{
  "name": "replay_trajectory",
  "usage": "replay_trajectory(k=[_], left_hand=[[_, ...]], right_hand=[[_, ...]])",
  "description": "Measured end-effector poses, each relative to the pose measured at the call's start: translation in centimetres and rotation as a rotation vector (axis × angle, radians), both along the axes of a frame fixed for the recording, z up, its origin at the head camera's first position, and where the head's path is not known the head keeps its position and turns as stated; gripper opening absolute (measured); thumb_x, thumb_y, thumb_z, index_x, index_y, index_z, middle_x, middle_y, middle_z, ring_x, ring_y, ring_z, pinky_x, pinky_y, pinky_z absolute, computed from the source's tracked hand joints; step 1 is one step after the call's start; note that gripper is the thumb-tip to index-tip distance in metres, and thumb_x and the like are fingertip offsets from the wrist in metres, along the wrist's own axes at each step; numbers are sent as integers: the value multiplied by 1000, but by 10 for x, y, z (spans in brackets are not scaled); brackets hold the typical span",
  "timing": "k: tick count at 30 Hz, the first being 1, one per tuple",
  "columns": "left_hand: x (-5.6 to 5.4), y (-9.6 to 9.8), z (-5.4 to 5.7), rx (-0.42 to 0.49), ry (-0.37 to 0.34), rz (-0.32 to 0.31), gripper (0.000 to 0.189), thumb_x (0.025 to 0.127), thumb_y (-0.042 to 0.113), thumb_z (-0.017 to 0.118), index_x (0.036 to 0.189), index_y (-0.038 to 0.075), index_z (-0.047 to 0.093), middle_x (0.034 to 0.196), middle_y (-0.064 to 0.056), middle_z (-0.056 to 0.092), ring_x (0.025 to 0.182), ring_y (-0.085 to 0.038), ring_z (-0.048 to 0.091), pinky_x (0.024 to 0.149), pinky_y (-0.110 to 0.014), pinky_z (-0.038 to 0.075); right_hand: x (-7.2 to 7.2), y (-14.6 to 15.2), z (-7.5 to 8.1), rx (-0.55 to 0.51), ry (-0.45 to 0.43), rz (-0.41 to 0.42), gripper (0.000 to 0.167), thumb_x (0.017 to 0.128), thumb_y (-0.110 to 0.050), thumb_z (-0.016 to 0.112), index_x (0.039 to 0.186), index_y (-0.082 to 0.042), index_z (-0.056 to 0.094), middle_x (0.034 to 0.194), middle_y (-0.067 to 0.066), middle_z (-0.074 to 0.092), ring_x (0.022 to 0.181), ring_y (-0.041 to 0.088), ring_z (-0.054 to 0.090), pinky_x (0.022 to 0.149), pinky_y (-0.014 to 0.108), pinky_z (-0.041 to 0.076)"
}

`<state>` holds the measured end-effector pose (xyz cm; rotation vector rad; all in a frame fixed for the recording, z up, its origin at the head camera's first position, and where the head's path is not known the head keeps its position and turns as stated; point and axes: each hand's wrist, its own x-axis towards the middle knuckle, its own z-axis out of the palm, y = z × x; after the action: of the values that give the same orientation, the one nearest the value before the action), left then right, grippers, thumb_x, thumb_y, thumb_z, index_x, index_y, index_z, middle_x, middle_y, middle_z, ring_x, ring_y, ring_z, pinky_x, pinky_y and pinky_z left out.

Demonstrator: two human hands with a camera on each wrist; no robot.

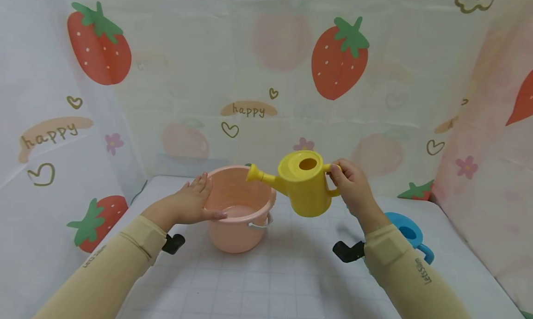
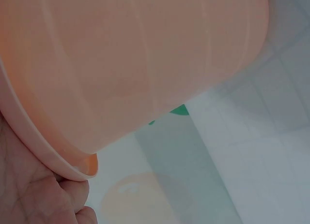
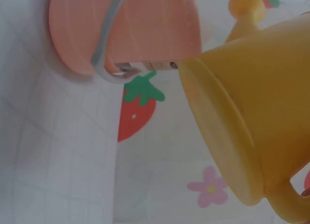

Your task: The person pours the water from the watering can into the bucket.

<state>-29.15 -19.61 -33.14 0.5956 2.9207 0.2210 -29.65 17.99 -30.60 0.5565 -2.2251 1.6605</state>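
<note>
A pink bucket [image 1: 237, 236] stands upright on the table. My left hand [image 1: 187, 201] rests on its left rim with the fingers fairly straight and the thumb along the front edge; in the left wrist view the palm [image 2: 29, 185] touches the rim from outside. With my right hand [image 1: 354, 185] I grip the handle of a yellow watering can [image 1: 310, 194], held in the air right of the bucket. Its spout reaches over the bucket's right side, and the can stands nearly upright. The right wrist view shows the can's underside [image 3: 220, 132] near the bucket wall [image 3: 150, 25].
Behind my right forearm a blue watering can [image 1: 405, 229] sits on the table, partly hidden. The bucket's pale handle [image 1: 260, 225] hangs at its front right. A white gridded cloth [image 1: 250, 282] covers the table, and strawberry-printed curtains [image 1: 187, 55] enclose it.
</note>
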Motion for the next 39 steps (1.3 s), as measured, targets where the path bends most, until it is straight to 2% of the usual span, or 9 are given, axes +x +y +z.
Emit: replay_trajectory(k=[2,5,10,12,14,18,28,34,39], left_hand=[[1,0,0,-1,-2,0,118,73,79,40,142,-9,5,149,-27,-5,137,-39,-3,109,-55,4],[1,0,1,1,-3,4,116,75,78,41,143,-9,5,149,-27,-5,137,-39,-3,109,-55,3],[1,1,1,2,-6,3,117,73,79,40,143,-9,5,149,-27,-5,137,-39,-3,109,-54,3],[0,1,1,1,-8,2,118,73,80,40,142,-9,5,149,-27,-5,137,-39,-3,109,-54,3],[1,2,1,-1,-11,3,117,73,79,41,143,-9,5,149,-26,-5,137,-38,-4,109,-54,3],[0,2,0,2,-14,5,114,76,75,44,143,-9,5,149,-26,-5,137,-39,-4,109,-54,2],[0,0,1,-8,1,-9,117,73,80,39,143,-9,5,149,-27,-4,137,-39,-3,109,-55,4],[1,1,3,-1,0,-1,114,76,75,43,143,-9,5,149,-27,-4,137,-39,-3,109,-55,4],[2,1,3,5,2,-1,111,78,72,45,143,-9,5,149,-27,-4,137,-39,-3,109,-55,4]], right_hand=[[0,-1,-6,-61,-9,21,31,97,-20,47,82,7,51,67,3,41,69,17,41,65,25,39],[1,-2,-14,-131,-25,37,29,97,-21,47,78,1,50,65,3,39,67,18,39,65,30,35],[6,-4,-22,-203,-79,14,33,97,-21,46,81,8,47,66,1,40,70,16,40,67,30,34],[8,-5,-25,-225,-98,12,34,97,-22,46,81,8,46,68,1,40,71,16,40,68,30,34],[9,-6,-27,-242,-112,17,32,97,-24,46,80,3,47,69,1,40,72,16,39,69,31,34],[11,-6,-30,-254,-123,28,31,96,-28,47,81,-1,48,71,0,40,74,17,39,72,31,34],[16,-1,-28,-275,-99,8,28,97,-25,46,79,-4,50,70,1,41,74,17,40,68,28,36],[23,8,-26,-248,-122,-34,34,97,-27,45,86,4,49,73,1,41,77,18,40,70,30,36],[29,16,-25,-247,-126,-70,29,97,-27,44,83,-3,51,73,0,41,78,18,39,73,33,34]])
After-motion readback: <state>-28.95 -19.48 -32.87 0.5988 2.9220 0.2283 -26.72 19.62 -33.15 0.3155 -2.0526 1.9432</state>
